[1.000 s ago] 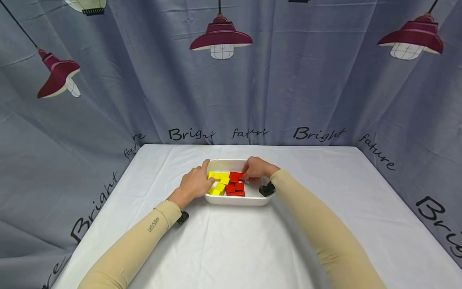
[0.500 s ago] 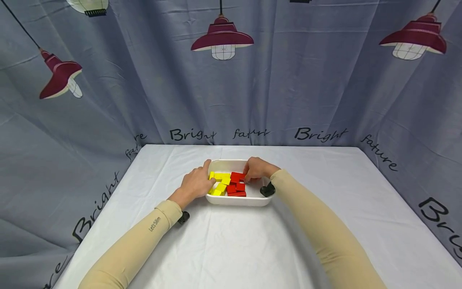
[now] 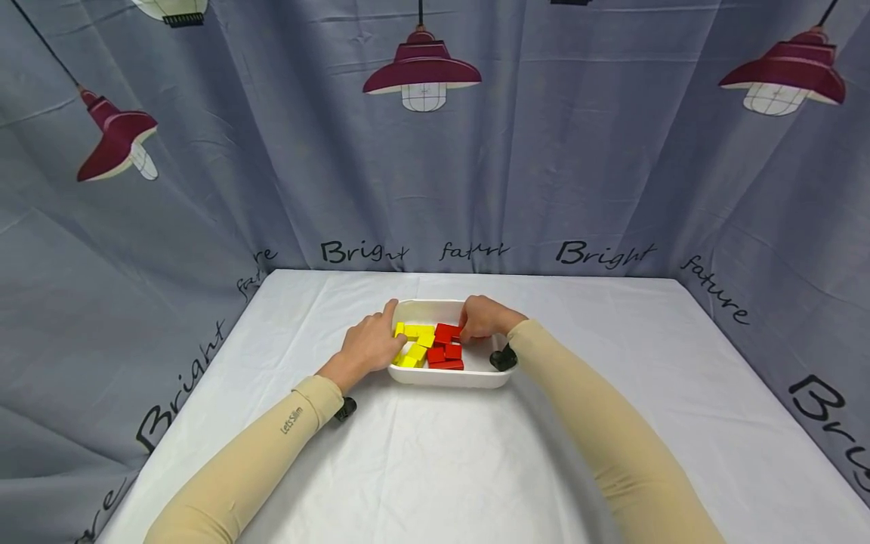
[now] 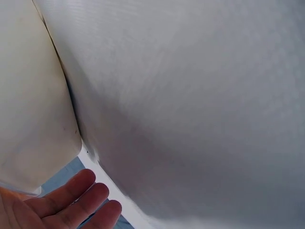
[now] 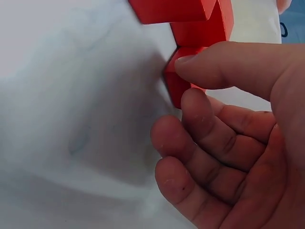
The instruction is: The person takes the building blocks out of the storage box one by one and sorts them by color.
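A white tray (image 3: 448, 380) on the table holds several yellow blocks (image 3: 418, 331) in its left part and several red blocks (image 3: 445, 364) near its middle. My left hand (image 3: 368, 344) grips the tray's left side, its thumb over the rim above the yellow blocks. In the left wrist view, three fingertips (image 4: 97, 192) show beside the tray's outer wall. Inside the tray, my right hand (image 3: 484, 316) pinches a red block (image 5: 177, 89) at the back of the red group. Its thumb lies on that block; the far side of the grip is hidden. Two other red blocks adjoin it.
The tray stands on a white cloth-covered table (image 3: 435, 461). Behind and at the sides hangs a grey-blue curtain (image 3: 285, 151) printed with lamps and lettering. A black wrist device (image 3: 504, 357) on the right arm hangs over the tray's right end.
The head view has shifted slightly. The hands, tray and blocks keep practically the same places.
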Demonstrator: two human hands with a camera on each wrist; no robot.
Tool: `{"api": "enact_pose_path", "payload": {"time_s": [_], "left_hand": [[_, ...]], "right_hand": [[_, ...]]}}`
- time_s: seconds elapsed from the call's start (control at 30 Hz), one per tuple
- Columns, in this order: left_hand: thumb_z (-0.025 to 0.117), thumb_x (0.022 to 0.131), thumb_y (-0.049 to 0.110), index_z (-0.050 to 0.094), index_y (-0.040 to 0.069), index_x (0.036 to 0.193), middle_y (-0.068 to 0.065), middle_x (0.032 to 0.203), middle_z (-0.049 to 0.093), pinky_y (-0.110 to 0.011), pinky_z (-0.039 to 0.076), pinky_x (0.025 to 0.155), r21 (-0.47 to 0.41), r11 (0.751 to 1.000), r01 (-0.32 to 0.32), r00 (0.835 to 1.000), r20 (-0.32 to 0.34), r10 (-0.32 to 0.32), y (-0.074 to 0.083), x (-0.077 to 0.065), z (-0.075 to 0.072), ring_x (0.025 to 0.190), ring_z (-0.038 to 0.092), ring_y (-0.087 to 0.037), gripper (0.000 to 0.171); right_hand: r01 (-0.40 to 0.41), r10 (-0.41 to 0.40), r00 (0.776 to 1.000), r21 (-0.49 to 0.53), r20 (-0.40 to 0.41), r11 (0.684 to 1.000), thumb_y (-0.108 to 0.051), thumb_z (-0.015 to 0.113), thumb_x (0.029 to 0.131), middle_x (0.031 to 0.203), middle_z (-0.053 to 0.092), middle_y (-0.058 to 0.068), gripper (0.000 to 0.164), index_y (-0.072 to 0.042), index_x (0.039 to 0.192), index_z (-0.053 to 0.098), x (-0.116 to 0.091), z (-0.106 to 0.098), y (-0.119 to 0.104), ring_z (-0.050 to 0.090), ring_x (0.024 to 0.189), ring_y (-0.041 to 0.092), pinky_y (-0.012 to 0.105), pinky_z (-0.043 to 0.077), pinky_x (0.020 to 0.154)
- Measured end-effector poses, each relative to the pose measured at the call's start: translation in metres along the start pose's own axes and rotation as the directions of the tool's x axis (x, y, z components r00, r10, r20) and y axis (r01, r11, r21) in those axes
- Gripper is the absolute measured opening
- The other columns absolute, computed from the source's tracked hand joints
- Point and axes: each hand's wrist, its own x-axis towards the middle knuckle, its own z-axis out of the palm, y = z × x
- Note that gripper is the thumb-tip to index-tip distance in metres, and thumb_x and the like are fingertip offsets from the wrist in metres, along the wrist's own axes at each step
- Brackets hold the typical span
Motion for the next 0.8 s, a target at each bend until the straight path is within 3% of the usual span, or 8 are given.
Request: {"api": "enact_pose_path", "payload": {"time_s": [0.4,0.8], "left_hand": [[0.048,0.095,0.040,0.023,0.016,0.159,-0.017,0.135,0.060,-0.051,0.054,0.087,0.008,1.000,-0.005,1.000,-0.007,0.005,-0.002,0.000,0.001,0.115,0.063,-0.030,0.072],[0.049,0.095,0.040,0.023,0.016,0.159,-0.018,0.133,0.062,-0.050,0.054,0.084,0.012,1.000,-0.006,1.000,-0.001,0.006,0.000,-0.001,-0.001,0.113,0.064,-0.031,0.073]], "right_hand": [[-0.016,0.016,1.000,0.032,0.002,0.999,-0.017,0.075,0.087,0.081,0.068,0.006,0.015,-0.007,0.098,0.074,-0.002,-0.003,-0.001,0.060,0.068,0.019,0.026,0.052,0.062],[0.048,-0.048,0.998,0.002,-0.031,0.999,-0.020,0.073,0.088,0.084,0.071,0.011,0.019,-0.006,0.101,0.074,-0.013,-0.016,0.000,0.062,0.063,0.019,0.028,0.053,0.059]]}}
